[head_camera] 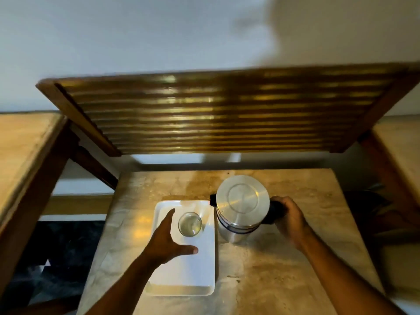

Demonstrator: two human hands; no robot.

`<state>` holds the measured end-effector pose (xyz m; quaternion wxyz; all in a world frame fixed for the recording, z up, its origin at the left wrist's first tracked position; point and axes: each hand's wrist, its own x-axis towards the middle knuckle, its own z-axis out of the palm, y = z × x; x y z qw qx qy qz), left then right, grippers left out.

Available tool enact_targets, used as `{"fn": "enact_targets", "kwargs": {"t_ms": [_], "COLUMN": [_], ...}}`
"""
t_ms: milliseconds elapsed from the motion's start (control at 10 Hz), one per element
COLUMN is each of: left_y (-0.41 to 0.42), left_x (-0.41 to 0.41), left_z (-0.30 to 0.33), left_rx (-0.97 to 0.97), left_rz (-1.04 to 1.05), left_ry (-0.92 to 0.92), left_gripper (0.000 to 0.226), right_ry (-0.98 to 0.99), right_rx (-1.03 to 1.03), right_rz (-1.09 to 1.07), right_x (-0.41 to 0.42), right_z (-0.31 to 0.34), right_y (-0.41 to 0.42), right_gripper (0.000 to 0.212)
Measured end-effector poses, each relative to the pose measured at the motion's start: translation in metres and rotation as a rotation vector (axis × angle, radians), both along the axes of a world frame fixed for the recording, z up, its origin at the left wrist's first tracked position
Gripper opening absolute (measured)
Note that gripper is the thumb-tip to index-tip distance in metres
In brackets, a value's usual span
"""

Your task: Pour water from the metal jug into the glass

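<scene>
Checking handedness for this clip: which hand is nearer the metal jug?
Right. The right hand grips the metal jug's black handle; the left hand hovers open beside the glass.

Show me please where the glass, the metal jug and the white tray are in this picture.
glass (190,224): head view, on its round open mouth.
metal jug (242,196): head view, on the flat lid.
white tray (193,273): head view, on its bare near part.

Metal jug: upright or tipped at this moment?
Upright. The metal jug stands on the table, lid facing up, spout level; the right hand grips its black handle.
</scene>
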<state>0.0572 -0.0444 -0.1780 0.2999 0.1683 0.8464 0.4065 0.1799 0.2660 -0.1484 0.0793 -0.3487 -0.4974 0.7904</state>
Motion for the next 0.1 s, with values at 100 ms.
{"fn": "enact_targets", "kwargs": {"t_ms": [100], "left_y": [-0.0110], "left_x": [-0.0051], "left_z": [0.0646], "left_rx": [-0.084], "left_rz": [-0.103], "left_ry": [0.127], "left_gripper": [0.109], "right_ry": [-0.178], "right_rx": [0.168], "right_rz": [0.096], "right_x": [0.0150], "right_z": [0.0359], "right_y": [-0.0009], "right_gripper": [0.035]}}
